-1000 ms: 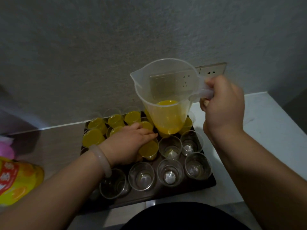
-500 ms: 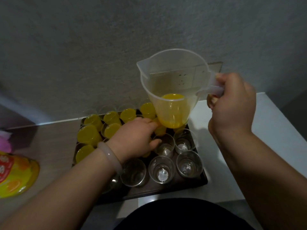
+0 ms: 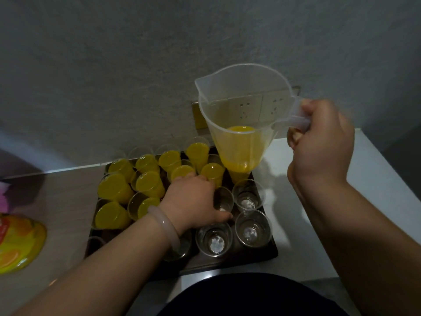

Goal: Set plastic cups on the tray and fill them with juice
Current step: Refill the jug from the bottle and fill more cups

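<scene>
Right hand (image 3: 319,142) holds jug (image 3: 239,124); left hand (image 3: 191,199) grips cup (image 3: 224,201)

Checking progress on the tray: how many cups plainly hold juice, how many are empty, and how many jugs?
juice cups: 10
empty cups: 5
jug: 1
total: 16 in plain view; the jug and the left arm may hide more.

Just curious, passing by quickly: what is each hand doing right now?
Left hand: curled round an empty cup on the tray.
Right hand: gripping the handle of the juice jug.
</scene>
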Tool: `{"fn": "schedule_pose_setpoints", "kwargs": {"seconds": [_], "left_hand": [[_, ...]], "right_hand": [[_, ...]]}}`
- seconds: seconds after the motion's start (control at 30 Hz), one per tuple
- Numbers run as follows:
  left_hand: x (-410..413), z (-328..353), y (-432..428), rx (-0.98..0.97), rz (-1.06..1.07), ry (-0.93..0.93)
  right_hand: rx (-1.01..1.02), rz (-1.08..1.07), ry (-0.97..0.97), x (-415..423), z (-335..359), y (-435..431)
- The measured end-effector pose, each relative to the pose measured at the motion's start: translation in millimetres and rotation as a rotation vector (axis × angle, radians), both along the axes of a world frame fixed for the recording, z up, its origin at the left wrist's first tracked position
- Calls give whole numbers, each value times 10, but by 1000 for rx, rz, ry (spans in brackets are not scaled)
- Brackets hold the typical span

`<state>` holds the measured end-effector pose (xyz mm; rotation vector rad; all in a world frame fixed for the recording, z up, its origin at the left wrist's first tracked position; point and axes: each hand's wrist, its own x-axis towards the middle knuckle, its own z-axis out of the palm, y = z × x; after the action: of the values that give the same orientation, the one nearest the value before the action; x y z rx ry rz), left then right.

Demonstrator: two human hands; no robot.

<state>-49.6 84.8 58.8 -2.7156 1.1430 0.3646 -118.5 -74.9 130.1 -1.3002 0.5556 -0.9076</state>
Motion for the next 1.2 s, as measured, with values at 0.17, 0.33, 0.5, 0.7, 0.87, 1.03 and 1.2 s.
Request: {"fn": "schedule_pose_setpoints", "kwargs": {"seconds": [0.17,0.33,0.5,0.7,0.87,1.03,1.2], "left_hand": [[18,-4,18,-36,25,22],[3,15,31,-71,27,23],[-13,55,25,-115,21,8],[-18,141,33,-163,27,4],[-19,185,76,-283,42,20],[64,289,170,-497,109,116],[169,402,291,-769,128,92]], "right_hand": [[9,-3,1,40,-10,-8],[11,-9,7,71,-5,-20],[28,4,-4,86,6,-20],[32,-1,-13,93,9,-44],[26,-16,-4,86,21,-55],[73,-1,-39,75,94,-56],[53,3,-34,82,184,-73]]}}
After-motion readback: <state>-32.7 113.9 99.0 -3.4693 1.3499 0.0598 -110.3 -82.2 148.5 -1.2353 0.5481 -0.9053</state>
